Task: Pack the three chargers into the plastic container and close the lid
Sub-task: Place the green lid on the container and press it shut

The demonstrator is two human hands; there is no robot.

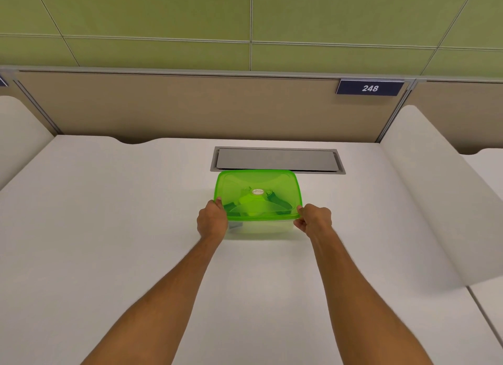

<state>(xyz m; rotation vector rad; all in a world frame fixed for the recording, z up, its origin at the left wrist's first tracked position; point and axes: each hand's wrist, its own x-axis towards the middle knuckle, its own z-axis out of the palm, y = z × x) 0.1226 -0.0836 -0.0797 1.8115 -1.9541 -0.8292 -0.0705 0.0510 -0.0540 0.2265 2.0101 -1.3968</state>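
Lid point(258, 190) sits on box point(261, 227) just before the desk hatch point(277, 160); L hand point(212, 220) & R hand point(315, 218) pinch lid's near corners, prob. to seat it over dark chargers point(275, 198) inside.

Lid point(258, 185) translucent bright green; container point(261, 227) clear; table point(136, 215) plain white; cable hatch point(276, 160) grey; number plate point(369, 88) navy, white digits; wall tiles point(152, 13) olive green.

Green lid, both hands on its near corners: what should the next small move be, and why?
Probably press the near corners down to snap it shut. The green lid already covers the clear container, dark shapes show through it, and the left hand and right hand pinch its near edge; whether that edge has seated cannot be told.
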